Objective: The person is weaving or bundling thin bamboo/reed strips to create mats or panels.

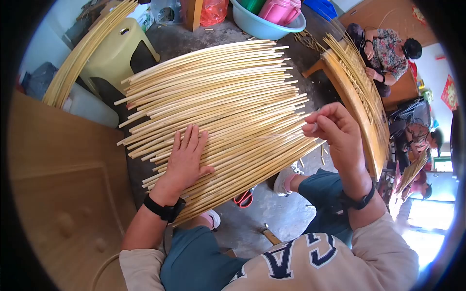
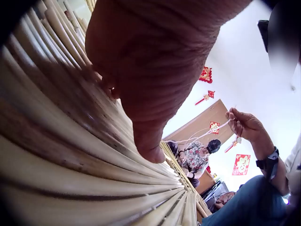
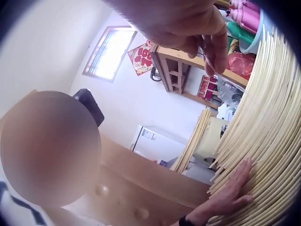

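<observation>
A wide mat of pale, slender sticks (image 1: 228, 97) laid side by side stretches out before me. My left hand (image 1: 187, 157) rests on it palm down with the fingers extended, and the thumb stands apart. In the left wrist view the thumb (image 2: 150, 146) touches the sticks. Raised above the mat's right end, my right hand (image 1: 335, 128) pinches a thin pale thread (image 2: 223, 124) between thumb and fingertips. The thread runs from those fingertips back toward the mat and loops slightly in the left wrist view.
Red-handled scissors (image 1: 244, 199) lie on the floor below the mat. Behind it stand a cream stool (image 1: 119, 48) with a stick bundle (image 1: 87, 56) and a blue basin (image 1: 264, 26). At right is a wooden bench (image 1: 357, 111), with a person (image 1: 391, 53) working beyond it.
</observation>
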Tool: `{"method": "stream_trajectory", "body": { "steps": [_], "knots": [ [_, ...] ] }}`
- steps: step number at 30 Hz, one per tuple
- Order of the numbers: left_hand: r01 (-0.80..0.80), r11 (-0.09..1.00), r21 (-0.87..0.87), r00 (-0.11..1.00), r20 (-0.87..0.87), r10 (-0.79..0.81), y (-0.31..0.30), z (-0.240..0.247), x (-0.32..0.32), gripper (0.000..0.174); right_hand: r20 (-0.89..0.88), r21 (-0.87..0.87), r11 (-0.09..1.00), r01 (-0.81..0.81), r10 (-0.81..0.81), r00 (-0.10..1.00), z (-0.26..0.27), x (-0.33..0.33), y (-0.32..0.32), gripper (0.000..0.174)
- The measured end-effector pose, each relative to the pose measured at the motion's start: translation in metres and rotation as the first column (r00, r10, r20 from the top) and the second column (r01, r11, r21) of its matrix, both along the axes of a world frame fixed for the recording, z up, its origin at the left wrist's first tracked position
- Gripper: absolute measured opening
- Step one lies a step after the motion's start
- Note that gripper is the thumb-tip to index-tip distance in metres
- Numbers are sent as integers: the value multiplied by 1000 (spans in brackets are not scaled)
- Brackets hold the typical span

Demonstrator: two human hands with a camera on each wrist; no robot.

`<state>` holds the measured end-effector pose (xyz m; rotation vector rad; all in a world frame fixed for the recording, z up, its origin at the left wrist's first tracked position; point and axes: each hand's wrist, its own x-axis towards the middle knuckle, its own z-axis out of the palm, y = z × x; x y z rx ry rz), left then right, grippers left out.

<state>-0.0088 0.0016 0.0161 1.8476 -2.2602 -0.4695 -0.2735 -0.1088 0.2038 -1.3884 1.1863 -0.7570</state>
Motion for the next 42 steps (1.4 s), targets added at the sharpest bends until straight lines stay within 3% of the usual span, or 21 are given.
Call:
{"method": "stream_trajectory", "body": {
  "steps": [3, 6, 9, 12, 16, 19, 21, 25, 29, 31, 32, 34, 36, 37, 38, 40, 41, 42],
  "knots": [
    [29, 1000, -7, 997, 68, -28, 1, 1, -3, 93, 124, 72, 996, 45, -54, 991, 2, 8, -4, 9],
    [47, 999, -15, 990, 131, -45, 3, -9, -4, 92, 203, 83, 992, -90, 71, 976, 8, 13, -5, 9],
    [49, 999, 17, 983, 178, -52, 1, -6, -3, 91, 188, 75, 992, -102, 87, 978, 7, 19, -7, 9],
    [-4, 999, 38, 995, -95, 8, -10, -9, 17, 86, 251, 122, 988, -98, 64, 966, 0, 22, -11, 8],
    [-168, 985, -45, 985, -50, 166, -17, 59, 56, 83, 307, 172, 983, -66, 10, 952, -4, 22, -19, 7],
    [-290, 954, -75, 949, 108, 297, 0, 116, 77, 78, 359, 175, 982, -66, -1, 933, -5, 23, -22, 7],
    [-332, 935, -123, 943, -26, 332, 20, 155, 74, 74, 348, 185, 977, -109, 39, 937, -7, 23, -22, 11],
    [-412, 903, -123, 911, -70, 406, 75, 234, 18, 72, 370, 171, 969, -178, 104, 923, -6, 23, -21, 11],
    [-450, 879, -158, 875, 119, 470, 145, 253, -40, 69, 413, 152, 973, -175, 98, 906, -6, 27, -18, 9],
    [-607, 786, -118, 795, -97, 599, 181, 241, -64, 64, 417, 124, 977, -176, 109, 902, -6, 28, -17, 8],
    [-608, 784, -126, 794, -92, 601, 195, 236, -76, 64, 424, 119, 977, -179, 113, 898, -7, 27, -17, 8],
    [-688, 725, 34, 667, -365, 649, 211, 219, -102, 61, 374, 83, 977, -197, 152, 915, -10, 26, -18, 6],
    [-667, 656, 354, 268, -708, 654, 209, 192, -129, 56, 383, 70, 976, -204, 162, 909, -14, 22, -16, 5],
    [-589, 646, 485, 106, -746, 657, 202, 175, -138, 57, 391, 64, 976, -208, 167, 905, -14, 21, -16, 4],
    [-485, 640, 596, -56, -752, 657, 193, 157, -145, 59, 385, 58, 977, -203, 165, 908, -12, 19, -16, 5],
    [-258, 544, 799, -281, -600, 749, 168, 121, -156, 62, 379, 31, 979, -201, 175, 909, -12, 15, -18, 5],
    [-264, 550, 792, -279, -609, 743, 158, 96, -160, 62, 368, 13, 982, -190, 172, 914, -12, 14, -19, 5],
    [-232, 405, 884, -375, -466, 801, 147, 70, -162, 62, 378, 9, 985, -173, 157, 912, -9, 12, -19, 6]
  ]
}}
